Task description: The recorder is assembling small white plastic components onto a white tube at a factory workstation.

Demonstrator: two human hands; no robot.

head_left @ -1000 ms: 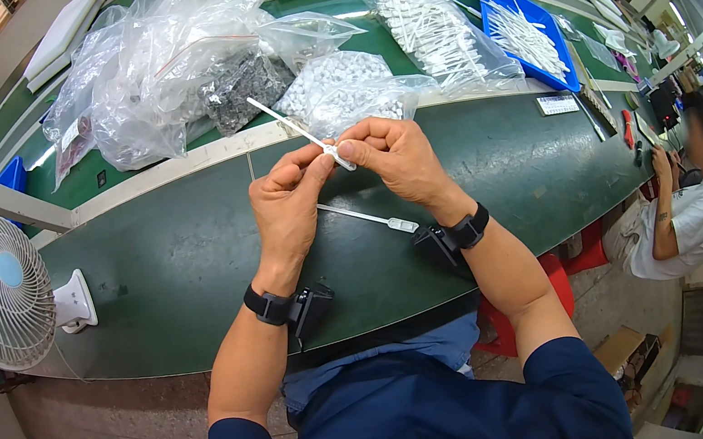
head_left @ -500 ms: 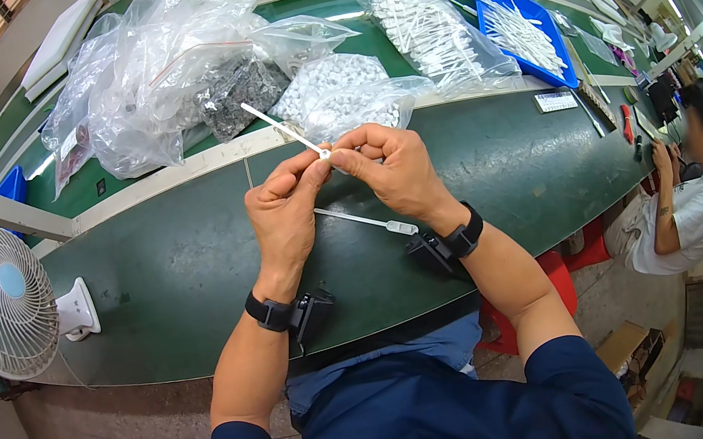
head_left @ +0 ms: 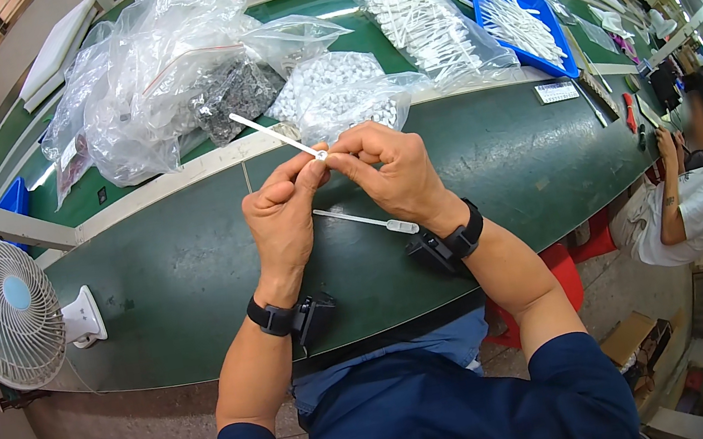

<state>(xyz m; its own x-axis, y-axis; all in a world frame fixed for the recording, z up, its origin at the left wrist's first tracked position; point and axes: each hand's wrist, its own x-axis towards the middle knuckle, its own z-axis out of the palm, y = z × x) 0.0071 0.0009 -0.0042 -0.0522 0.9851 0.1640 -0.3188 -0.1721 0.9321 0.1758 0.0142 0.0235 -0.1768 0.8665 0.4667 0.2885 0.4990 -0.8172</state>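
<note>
In front of me my left hand [head_left: 281, 220] pinches a thin white plastic stick [head_left: 272, 135] near its wider end. The stick's narrow end points away and to the left. My right hand [head_left: 393, 171] is closed at that wider end, thumb and forefinger pressed on it beside the left fingertips. Whether a separate small part sits between the fingertips I cannot tell. A second white plastic stick [head_left: 361, 219], with a wider slotted end, lies on the green table below my hands, partly behind the right wrist.
Beyond my hands lie bags of small white parts [head_left: 335, 84], dark pieces [head_left: 236, 98] and white sticks [head_left: 424, 29]. A blue tray [head_left: 564, 64] of sticks stands right of them. A white fan [head_left: 11, 305] is at left; a co-worker [head_left: 694, 202] sits at right.
Both hands keep their grip and stay nearly in place. The stick's far end has shifted slightly left and down. The whole view has moved a little.
</note>
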